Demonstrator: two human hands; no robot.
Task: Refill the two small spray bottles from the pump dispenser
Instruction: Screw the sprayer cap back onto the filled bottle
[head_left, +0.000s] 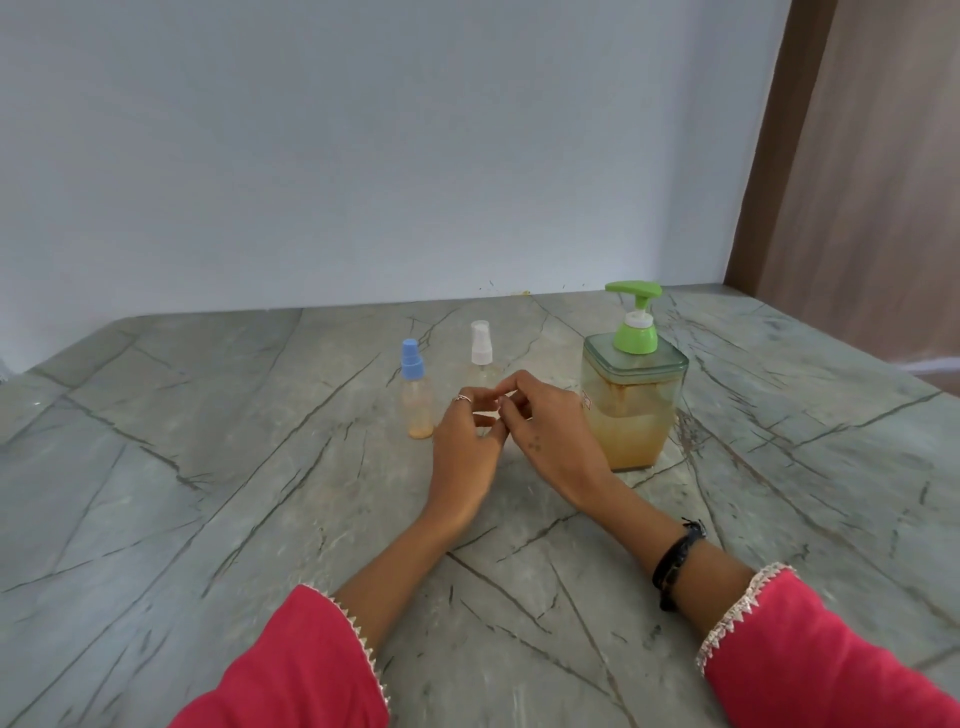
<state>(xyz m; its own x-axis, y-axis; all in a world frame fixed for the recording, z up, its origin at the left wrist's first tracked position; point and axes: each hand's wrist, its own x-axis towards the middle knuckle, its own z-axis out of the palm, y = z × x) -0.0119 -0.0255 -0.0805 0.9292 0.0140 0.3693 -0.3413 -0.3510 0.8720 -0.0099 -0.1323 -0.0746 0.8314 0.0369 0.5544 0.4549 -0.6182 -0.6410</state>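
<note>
A grey veined stone counter (208, 467) runs back to a pale blue-grey wall (363, 156), with a brown wood panel (857, 182) at the far right. Leftmost of the task's things is the blue-capped spray bottle (415, 397), upright, its cap still on and only a shallow amber layer at its base. Just right of it stands the white-capped spray bottle (481, 358), also upright and capped; its lower body is hidden behind the hands, so its level cannot be read. The left hand (465, 447) and the right hand (550, 431) meet in front of that bottle, fingers loosely curled with their tips touching; neither appears to hold anything, though whether they touch the bottle behind them cannot be told. At the right is the pump dispenser (635, 402), a square clear jar with a green pump head, roughly half full of amber liquid, standing near the right hand. The step in hand looks like uncapping the first bottle. To do it well, one hand should steady the body low down while the other twists the sprayer off and lifts it straight up so the dip tube clears, then the open neck should be set right under the spout before any pressing, since the necks are narrow and the bottles light enough to tip.
</note>
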